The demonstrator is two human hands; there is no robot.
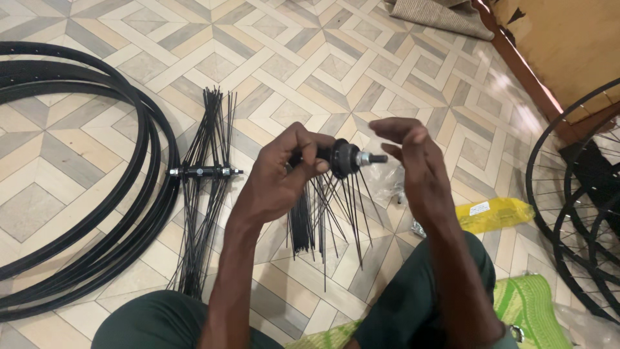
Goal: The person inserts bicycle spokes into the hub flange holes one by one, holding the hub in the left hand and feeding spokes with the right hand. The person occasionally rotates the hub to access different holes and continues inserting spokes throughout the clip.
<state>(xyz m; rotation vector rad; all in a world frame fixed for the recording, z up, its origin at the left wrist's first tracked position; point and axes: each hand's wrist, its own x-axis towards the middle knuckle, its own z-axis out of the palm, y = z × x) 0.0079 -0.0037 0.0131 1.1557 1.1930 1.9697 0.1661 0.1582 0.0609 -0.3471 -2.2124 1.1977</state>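
Step in hand: lacing spokes into a wheel hub, I judge; the person sits on the tiled floor (310, 71) holding the hub (343, 157) up at the middle of the view, axle level and pointing to 3 o'clock.
Left hand (284, 178): grip closed round the hub body, thumb over the top, fingers wrapped under.
Right hand (410, 161): fingers loosely curled beside the axle tip, near it but seemingly not touching; whether anything is pinched in that grip I cannot tell.
Spokes (323, 220): a black fan hanging from the hub flange towards 6 o'clock (tips loose above the floor).
Next move, by my reckoning: it calls for steady hold of the hub and a fine pinch at the flange or axle end.
Edges: a second spoked hub (205, 172) lies at 9 o'clock, with stacked black rims (139, 194) beyond it; built wheels (575, 213) crowd 3 o'clock, and a yellow packet (494, 214) lies near the right forearm.
Open room: bare tiles towards 12 o'clock; the person's knees close off 6 o'clock.
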